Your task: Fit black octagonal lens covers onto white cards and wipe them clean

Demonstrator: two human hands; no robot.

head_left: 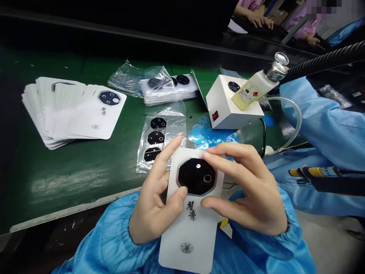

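A white phone back cover (188, 236) is tilted up in front of me, with dark lettering and a small round emblem. At its top sits a black octagonal camera lens cover (196, 177). My left hand (161, 205) grips the left side, thumb pressing by the lens cover's lower left and index finger stretched up past the edge. My right hand (248, 190) curves around the right side, fingertips at the top edge and thumb on the face below the lens cover. The back of the phone cover is hidden.
A fanned stack of white phone covers (76, 114) lies left on the green table (114, 160). Black lens pieces (156, 137) rest in a clear bag. Behind are bagged covers (171, 91), blue films (211, 137), and a white box (230, 106) with a pump bottle (252, 89). Co-workers' hands (258, 19) show beyond.
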